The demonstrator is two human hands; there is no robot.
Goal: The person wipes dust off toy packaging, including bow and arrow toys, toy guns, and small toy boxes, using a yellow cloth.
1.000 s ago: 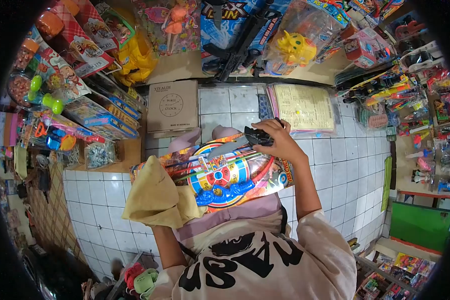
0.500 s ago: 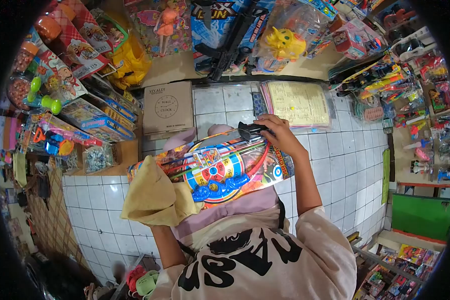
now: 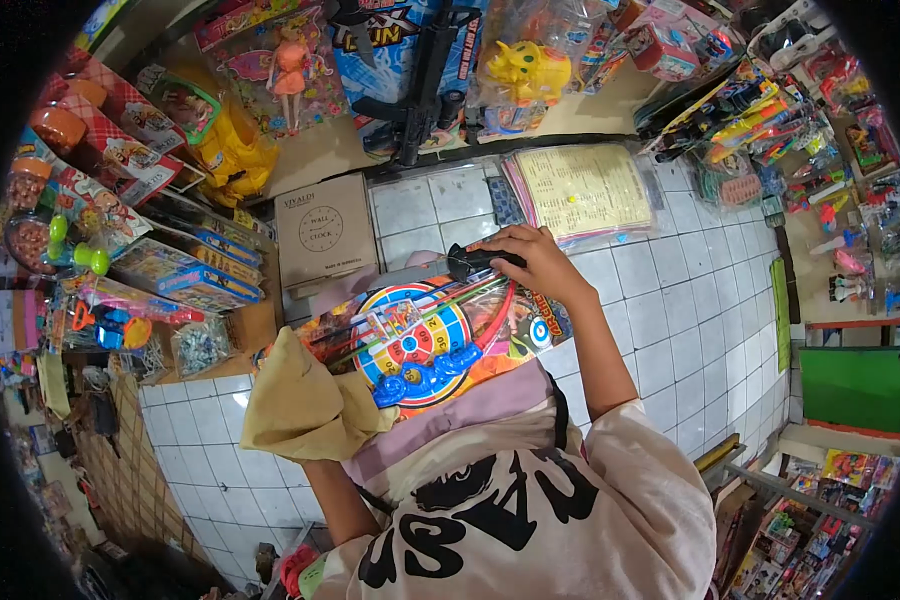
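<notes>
A toy archery set [image 3: 515, 350] lies across my lap on its printed card, with a round target [image 3: 410, 345], thin coloured sticks and a red bow limb on it. A moulded blue plastic piece [image 3: 428, 376] sits over the target's lower part. My right hand [image 3: 530, 262] is closed over a small black object [image 3: 473, 262] at the card's upper edge; its exact kind I cannot tell. A folded yellow cloth [image 3: 305, 400] covers my left hand and overlaps the card's left end, so those fingers are hidden.
Ahead on the tiled floor [image 3: 670, 290] are a wall clock box [image 3: 320, 228] and a stack of printed sheets in plastic [image 3: 585, 190]. Packaged toys, including a black toy gun [image 3: 425, 85], line the far side. Boxes [image 3: 185, 270] crowd the left, hanging toys the right.
The whole view has shifted and turned slightly. My right hand's fingers reach a little further left over the black object. The cloth stays over my left hand.
</notes>
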